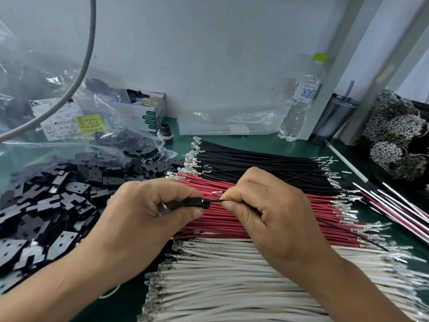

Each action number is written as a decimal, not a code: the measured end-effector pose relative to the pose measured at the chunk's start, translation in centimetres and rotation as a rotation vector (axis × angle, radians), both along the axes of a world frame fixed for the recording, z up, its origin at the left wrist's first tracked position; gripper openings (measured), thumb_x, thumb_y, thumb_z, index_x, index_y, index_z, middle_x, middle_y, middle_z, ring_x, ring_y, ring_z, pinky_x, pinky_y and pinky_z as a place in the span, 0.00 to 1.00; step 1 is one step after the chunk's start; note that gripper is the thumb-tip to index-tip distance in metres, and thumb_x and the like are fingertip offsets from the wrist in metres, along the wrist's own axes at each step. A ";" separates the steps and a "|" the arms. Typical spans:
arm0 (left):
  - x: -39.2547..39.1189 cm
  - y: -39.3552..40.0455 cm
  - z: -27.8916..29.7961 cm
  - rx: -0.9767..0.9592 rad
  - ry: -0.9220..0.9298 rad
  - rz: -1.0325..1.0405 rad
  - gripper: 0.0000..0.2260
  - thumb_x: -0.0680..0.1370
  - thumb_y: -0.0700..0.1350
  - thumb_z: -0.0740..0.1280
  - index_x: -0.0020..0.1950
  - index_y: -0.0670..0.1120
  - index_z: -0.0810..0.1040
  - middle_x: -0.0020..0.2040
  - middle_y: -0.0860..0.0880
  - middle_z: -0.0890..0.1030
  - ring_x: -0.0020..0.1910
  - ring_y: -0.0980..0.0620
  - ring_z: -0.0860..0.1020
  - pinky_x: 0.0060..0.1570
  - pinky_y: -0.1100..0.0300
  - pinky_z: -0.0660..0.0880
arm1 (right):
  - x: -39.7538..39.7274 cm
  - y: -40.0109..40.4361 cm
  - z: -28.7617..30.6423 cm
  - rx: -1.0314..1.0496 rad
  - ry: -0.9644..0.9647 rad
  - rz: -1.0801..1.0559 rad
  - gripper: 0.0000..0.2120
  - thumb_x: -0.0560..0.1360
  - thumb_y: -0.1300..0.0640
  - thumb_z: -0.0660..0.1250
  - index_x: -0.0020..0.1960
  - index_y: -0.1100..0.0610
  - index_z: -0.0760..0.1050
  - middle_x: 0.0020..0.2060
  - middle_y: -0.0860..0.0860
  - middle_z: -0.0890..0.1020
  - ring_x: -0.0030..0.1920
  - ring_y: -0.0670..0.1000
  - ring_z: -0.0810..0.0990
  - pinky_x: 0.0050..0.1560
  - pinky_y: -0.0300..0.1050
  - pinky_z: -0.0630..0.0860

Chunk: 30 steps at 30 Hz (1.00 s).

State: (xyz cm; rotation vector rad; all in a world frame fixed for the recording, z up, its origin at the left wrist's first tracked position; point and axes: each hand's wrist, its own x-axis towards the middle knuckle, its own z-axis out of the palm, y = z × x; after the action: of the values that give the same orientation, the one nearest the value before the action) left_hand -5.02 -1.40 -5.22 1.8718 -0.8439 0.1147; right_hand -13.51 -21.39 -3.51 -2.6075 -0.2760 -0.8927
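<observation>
Above the rows of red wires (255, 205), the left hand (148, 205) pinches a small black plastic connector housing (195, 203) steady while the right hand (267, 205) grips a thin black terminated wire (216, 201), its tip at the housing's mouth, seemingly for insertion

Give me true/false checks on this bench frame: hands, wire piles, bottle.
1. The left hand pinches a small black connector housing. True.
2. The right hand holds a white wire. False: it pinches a black wire whose end meets the housing.
3. The red wires lie between the black wires and the white wires. True.
4. The water bottle lies on its side. False: it stands upright at the back.
5. The loose black housings are piled right of the wires. False: they are on the left.
</observation>
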 end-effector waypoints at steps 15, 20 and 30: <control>0.0 -0.1 0.1 -0.042 0.048 -0.023 0.11 0.71 0.44 0.78 0.47 0.61 0.87 0.33 0.57 0.85 0.30 0.63 0.80 0.32 0.73 0.75 | 0.2 0.4 0.2 -0.047 -0.055 -0.072 0.06 0.78 0.51 0.68 0.47 0.51 0.83 0.42 0.43 0.78 0.42 0.45 0.76 0.38 0.44 0.74; 0.7 0.2 0.0 -0.180 0.151 -0.019 0.13 0.71 0.50 0.74 0.55 0.62 0.86 0.39 0.50 0.88 0.32 0.53 0.83 0.36 0.60 0.82 | -0.6 0.6 0.4 -0.234 -0.222 -0.093 0.03 0.77 0.57 0.71 0.46 0.54 0.83 0.42 0.48 0.79 0.41 0.51 0.74 0.38 0.46 0.72; 1.6 0.8 0.6 -0.282 0.216 0.071 0.09 0.70 0.46 0.76 0.49 0.54 0.88 0.37 0.49 0.88 0.27 0.55 0.82 0.32 0.69 0.79 | 0.0 1.2 -0.3 -0.113 0.217 -0.099 0.03 0.75 0.52 0.71 0.43 0.46 0.80 0.41 0.40 0.77 0.46 0.42 0.75 0.43 0.41 0.74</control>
State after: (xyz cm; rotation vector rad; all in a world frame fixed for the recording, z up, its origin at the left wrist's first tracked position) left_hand -3.45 -0.56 -4.57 1.6150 -0.5807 0.0705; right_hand -13.47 -20.22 -3.77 -2.8144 -0.1433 -0.6338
